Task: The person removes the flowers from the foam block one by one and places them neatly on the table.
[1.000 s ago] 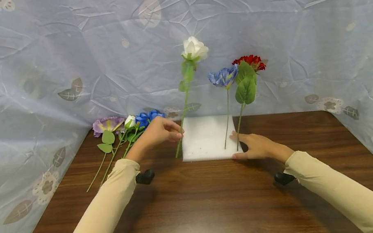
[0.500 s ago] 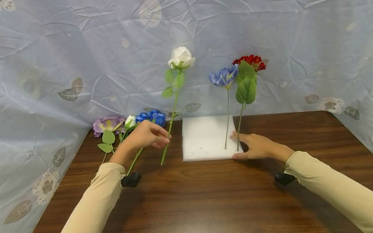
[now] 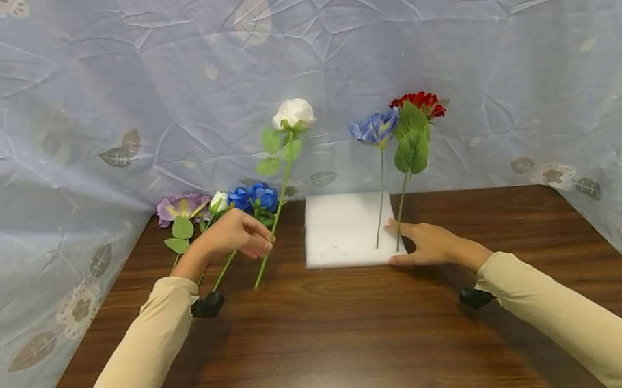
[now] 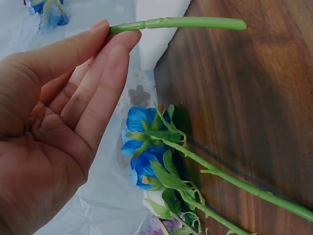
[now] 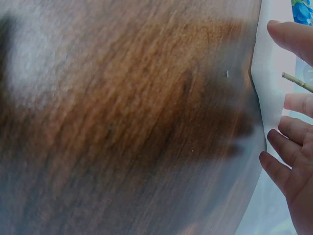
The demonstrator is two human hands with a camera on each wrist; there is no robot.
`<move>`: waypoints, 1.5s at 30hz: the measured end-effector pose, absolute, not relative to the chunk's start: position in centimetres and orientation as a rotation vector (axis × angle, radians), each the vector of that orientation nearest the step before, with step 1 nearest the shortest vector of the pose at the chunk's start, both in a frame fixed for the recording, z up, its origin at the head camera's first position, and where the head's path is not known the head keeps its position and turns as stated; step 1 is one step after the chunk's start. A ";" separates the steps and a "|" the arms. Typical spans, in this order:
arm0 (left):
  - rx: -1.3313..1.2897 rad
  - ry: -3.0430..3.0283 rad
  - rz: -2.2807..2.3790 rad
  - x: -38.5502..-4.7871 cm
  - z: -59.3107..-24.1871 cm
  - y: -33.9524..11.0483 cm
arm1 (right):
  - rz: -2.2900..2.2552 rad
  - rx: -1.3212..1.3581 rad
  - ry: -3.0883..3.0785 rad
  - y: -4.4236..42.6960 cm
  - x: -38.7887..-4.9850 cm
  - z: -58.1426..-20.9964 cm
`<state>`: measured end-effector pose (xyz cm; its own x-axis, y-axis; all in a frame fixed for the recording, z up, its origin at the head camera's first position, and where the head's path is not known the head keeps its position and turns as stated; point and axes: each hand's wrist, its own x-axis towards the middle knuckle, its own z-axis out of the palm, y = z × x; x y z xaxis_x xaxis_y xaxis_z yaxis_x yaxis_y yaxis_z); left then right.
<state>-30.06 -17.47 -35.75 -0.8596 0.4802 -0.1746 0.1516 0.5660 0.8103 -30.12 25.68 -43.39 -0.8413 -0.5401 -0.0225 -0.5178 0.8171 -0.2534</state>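
Observation:
My left hand (image 3: 235,233) pinches the green stem of a white rose (image 3: 293,114) low down, between thumb and fingertips. The rose leans to the right, and the bare stem end (image 4: 195,23) sticks out past the fingers in the left wrist view. To its right lies a white foam block (image 3: 337,220). A light blue flower (image 3: 376,128) and a red flower (image 3: 425,104) stand upright on the block's right side. My right hand (image 3: 435,243) rests on the block's right edge, thumb and fingers spread, as the right wrist view also shows.
At the table's back left lie a purple flower (image 3: 182,207), a white rosebud (image 3: 218,202) and bright blue flowers (image 3: 264,197), their stems partly behind my left hand. A patterned cloth (image 3: 193,90) hangs behind the brown wooden table (image 3: 337,342).
My left hand has moved left and slightly toward the near side with the white rose, away from the foam block. My right hand and the two upright flowers have stayed put.

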 end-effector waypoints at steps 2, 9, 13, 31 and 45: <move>0.503 2.410 1.197 -30.0 -36.0 -17.6 | -0.366 -0.849 2.906 25.7 -30.1 -43.3; 0.464 2.376 1.175 -29.9 -36.7 -17.8 | -0.371 -0.851 2.896 25.6 -30.1 -43.3; 0.452 2.368 1.167 -29.6 -36.7 -17.9 | -0.360 -0.845 2.895 25.6 -30.1 -43.4; 0.426 2.298 1.173 -28.8 -38.3 -19.5 | -0.361 -0.860 2.906 25.7 -30.2 -43.5; 0.352 2.266 1.138 -28.5 -39.2 -20.3 | -0.370 -0.856 2.897 25.7 -30.1 -43.4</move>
